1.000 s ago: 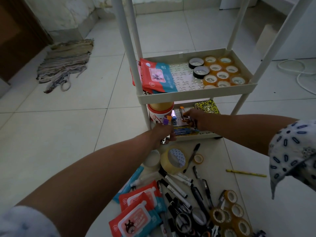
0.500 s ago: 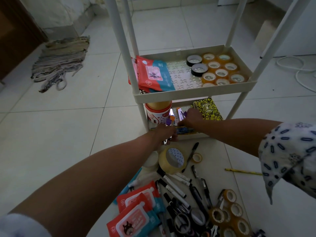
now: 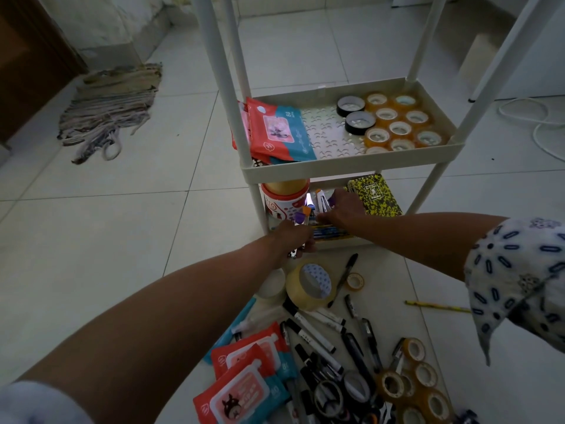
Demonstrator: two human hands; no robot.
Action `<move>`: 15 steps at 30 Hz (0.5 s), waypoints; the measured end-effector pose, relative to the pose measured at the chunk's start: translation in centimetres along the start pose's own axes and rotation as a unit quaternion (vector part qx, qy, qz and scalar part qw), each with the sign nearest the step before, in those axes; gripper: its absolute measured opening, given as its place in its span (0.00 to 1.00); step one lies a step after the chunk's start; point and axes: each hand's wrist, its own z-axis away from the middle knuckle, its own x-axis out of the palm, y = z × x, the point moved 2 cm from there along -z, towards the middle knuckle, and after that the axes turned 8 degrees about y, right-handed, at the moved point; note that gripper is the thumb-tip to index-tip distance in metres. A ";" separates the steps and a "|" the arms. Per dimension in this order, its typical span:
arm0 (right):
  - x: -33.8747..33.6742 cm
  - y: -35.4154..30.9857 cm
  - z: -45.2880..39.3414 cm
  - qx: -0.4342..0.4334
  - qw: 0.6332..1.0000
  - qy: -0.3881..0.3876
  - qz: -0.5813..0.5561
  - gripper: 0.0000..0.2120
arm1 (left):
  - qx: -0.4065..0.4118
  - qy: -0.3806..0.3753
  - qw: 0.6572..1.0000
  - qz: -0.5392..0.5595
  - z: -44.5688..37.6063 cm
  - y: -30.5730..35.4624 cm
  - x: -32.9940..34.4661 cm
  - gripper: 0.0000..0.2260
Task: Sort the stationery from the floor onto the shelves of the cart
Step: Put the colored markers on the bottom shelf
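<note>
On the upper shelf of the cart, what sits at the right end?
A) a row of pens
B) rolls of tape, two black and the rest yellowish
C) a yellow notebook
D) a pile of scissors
B: the right end of the upper shelf holds rolls of tape, two of them black, while wipe packs lie at the left end.

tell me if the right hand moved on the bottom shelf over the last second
Yes, slightly. The right hand drew nearer, from beside the yellow notebook toward the lower shelf's front rim, over the pens.
</note>
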 end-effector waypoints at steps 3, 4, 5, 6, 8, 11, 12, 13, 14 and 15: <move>0.1 -0.4 0.1 0.001 1.000 0.013 -0.026 0.18 | 0.007 -0.002 1.000 0.003 -0.1 0.0 0.2 0.04; 0.2 -0.5 0.1 0.003 0.999 0.008 -0.037 0.17 | 0.008 -0.001 1.000 0.002 -0.1 0.0 0.2 0.05; 0.3 -0.6 0.1 0.004 0.999 -0.001 -0.046 0.17 | 0.009 -0.001 1.000 0.001 -0.1 -0.1 0.3 0.05; 0.4 -0.6 0.2 0.005 0.999 -0.008 -0.049 0.16 | 0.010 -0.003 1.000 0.001 -0.1 -0.1 0.3 0.06; 0.6 -0.6 0.2 0.004 0.999 -0.019 -0.043 0.14 | 0.006 -0.005 1.000 -0.003 -0.1 -0.1 0.1 0.04; 0.9 -0.4 0.2 0.010 0.999 -0.033 -0.042 0.11 | -0.002 -0.002 1.000 -0.006 -0.1 -0.2 -0.1 0.04; 1.0 -0.3 0.1 0.015 0.998 -0.031 -0.049 0.09 | -0.003 -0.002 1.000 -0.005 -0.1 -0.2 -0.1 0.04; 1.0 -0.2 0.0 0.018 0.998 -0.030 -0.059 0.08 | -0.004 -0.001 1.000 -0.006 -0.1 -0.2 -0.2 0.04; 1.0 -0.2 -0.1 0.021 0.997 -0.029 -0.070 0.07 | -0.004 0.000 1.000 -0.011 -0.1 -0.2 -0.2 0.04; 1.0 -0.2 -0.3 0.024 0.996 -0.030 -0.079 0.08 | -0.003 -0.001 1.000 -0.015 -0.1 -0.2 -0.3 0.03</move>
